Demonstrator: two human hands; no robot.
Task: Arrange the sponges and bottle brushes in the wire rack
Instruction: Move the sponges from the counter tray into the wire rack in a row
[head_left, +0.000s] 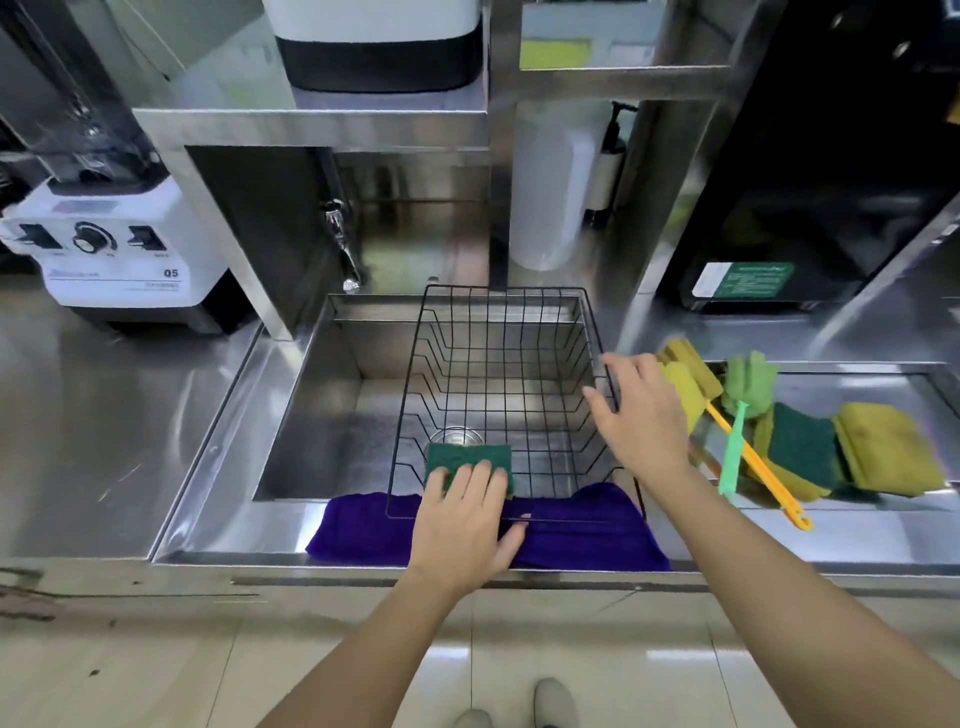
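A black wire rack (501, 332) sits over the right part of the steel sink (311, 395). My left hand (467, 525) grips a green sponge (467, 454) at the rack's front left corner. Over the rack's right rim, my right hand (641, 410) hovers empty with fingers spread. To its right lie a yellow-headed bottle brush (688, 374) with an orange handle, a green bottle brush (745, 387), and several yellow-and-green sponges (888, 447) on the counter.
A purple cloth (571, 530) lies under the rack's front edge. A tap (345, 254) hangs behind the sink. A white blender base (119, 260) stands at the left, a white bottle (553, 187) behind the rack, a black machine (810, 208) at the right.
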